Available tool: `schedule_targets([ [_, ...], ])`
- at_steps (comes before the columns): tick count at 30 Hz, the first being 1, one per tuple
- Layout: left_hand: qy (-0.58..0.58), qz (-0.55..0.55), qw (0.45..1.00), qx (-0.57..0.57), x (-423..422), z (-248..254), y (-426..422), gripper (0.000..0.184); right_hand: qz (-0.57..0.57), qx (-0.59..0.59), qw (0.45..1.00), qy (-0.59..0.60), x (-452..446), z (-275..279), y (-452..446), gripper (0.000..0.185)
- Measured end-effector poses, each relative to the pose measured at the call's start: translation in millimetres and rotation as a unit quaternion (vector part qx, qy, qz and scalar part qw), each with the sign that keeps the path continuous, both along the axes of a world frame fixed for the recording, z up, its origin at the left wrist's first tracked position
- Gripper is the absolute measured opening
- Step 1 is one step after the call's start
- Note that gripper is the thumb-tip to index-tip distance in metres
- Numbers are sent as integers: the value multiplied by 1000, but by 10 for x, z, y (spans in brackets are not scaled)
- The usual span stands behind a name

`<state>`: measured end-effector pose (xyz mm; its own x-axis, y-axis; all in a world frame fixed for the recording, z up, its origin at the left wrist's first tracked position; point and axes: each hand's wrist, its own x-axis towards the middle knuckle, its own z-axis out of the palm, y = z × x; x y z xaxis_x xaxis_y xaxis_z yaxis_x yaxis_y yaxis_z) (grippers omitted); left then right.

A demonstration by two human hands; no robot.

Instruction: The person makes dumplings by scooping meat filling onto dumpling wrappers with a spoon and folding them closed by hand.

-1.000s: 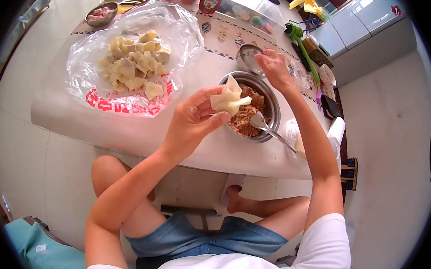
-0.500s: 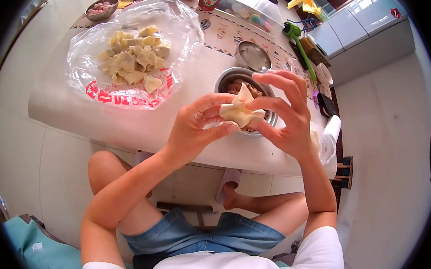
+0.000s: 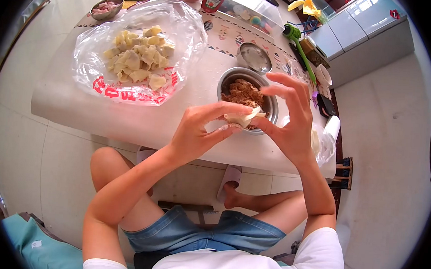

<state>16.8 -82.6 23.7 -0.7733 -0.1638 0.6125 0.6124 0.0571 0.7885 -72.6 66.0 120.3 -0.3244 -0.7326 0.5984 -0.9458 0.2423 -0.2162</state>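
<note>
Currently, in the head view, left hand [image 3: 196,131]: pinches the wrapper [image 3: 242,118] between thumb and fingertips.
Right hand [image 3: 293,120]: thumb at the wrapper's right edge, fingers curved and spread above it; whether it grips, I cannot tell.
Wrapper's place: between both hands, pale and folded, above the near side of the steel bowl [image 3: 221,87].
Filling [image 3: 242,92]: brown and clumpy, inside the steel bowl.
Small bowl [image 3: 269,65]: just beyond the steel bowl, on the table [image 3: 64,95].
Dumplings [image 3: 136,57]: heaped on a clear bag [image 3: 190,33] with red print, left of the steel bowl.
Meat [image 3: 106,7]: pink pieces in a metal bowl [image 3: 109,17], near the bag's far left side.
Ketchup [image 3: 213,0]: a red pouch at the table's far side.
</note>
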Motion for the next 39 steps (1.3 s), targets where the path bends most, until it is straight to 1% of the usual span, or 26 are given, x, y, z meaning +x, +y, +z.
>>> schedule_targets([
  [2, -20, -6, 995, 100, -1, 18, 73, 35, 49, 18, 996, 72, -29, 22, 1, 26],
  [3, -31, -9, 988, 150, -6, 30, 111, 35, 65, 29, 994, 82, -40, 15, 18, 26],
  [6, -73, -49, 978, 192, -18, 26, 133, 34, 105, 54, 987, 111, -72, -21, 75, 25],
  [9, -127, -111, 986, 14, -29, 11, 23, 37, 127, 71, 980, 138, -62, -60, 128, 21],
  [12, -196, -151, 966, -79, 4, -1, 32, 30, 142, 104, 973, 152, -86, -163, 247, 18],
  [13, -181, -186, 965, -44, -26, -86, 73, 31, 155, 112, 970, 150, -84, -176, 276, 19],
  [14, -191, -228, 955, -2, -36, -133, 88, 34, 157, 126, 968, 151, -91, -164, 291, 23],
  [16, -209, -313, 923, 83, -57, -163, 114, 41, 156, 155, 963, 152, -71, -31, 292, 31],
  [17, -191, -321, 913, 165, -67, -173, 111, 42, 111, 177, 970, 125, -87, 69, 344, 50],
  [18, -171, -327, 896, 247, -81, -163, 74, 44, 57, 96, 994, -9, -86, 51, 418, 57],
  [19, -151, -331, 873, 326, -104, -142, 17, 46, 23, 49, 998, -46, -110, 35, 518, 56],
  [20, -130, -267, 880, 371, -148, -99, -89, 47, -12, 0, 997, -82, -148, 17, 644, 54],
  [21, -107, -200, 881, 414, -199, -41, -226, 49, -47, 7, 995, -90, -197, -8, 810, 50],
  [22, -63, -192, 843, 498, -241, -2, -345, 47, -81, 13, 992, -98, -259, -36, 1001, 45],
  [24, -11, -113, 834, 540, -279, 65, -374, 47, -139, 29, 984, -104, -344, -89, 1261, 38],
  [26, -25, -124, 853, 506, -262, 71, -236, 48, -196, 47, 975, -97, -390, -142, 1448, 31],
  [27, -32, -133, 861, 489, -257, 69, -159, 49, -219, 47, 969, -102, -450, -199, 1543, 24],
  [30, -70, -182, 884, 425, -240, 10, -58, 50, -268, 65, 951, -141, -612, -347, 1817, 21],
  [32, -99, -195, 888, 405, -216, 12, 23, 49, -291, 99, 944, -123, -729, -507, 2008, 17],
  [34, -122, -218, 892, 377, -216, -36, 72, 48, -288, 154, 935, -136, -776, -591, 2069, 14],
  [36, -151, -244, 887, 362, -219, -81, 197, 48, -267, 148, 940, -151, -818, -698, 2049, 15],
  [39, -194, -273, 879, 338, -163, -95, 318, 48, -269, 151, 940, -146, -840, -829, 1969, 16],
])
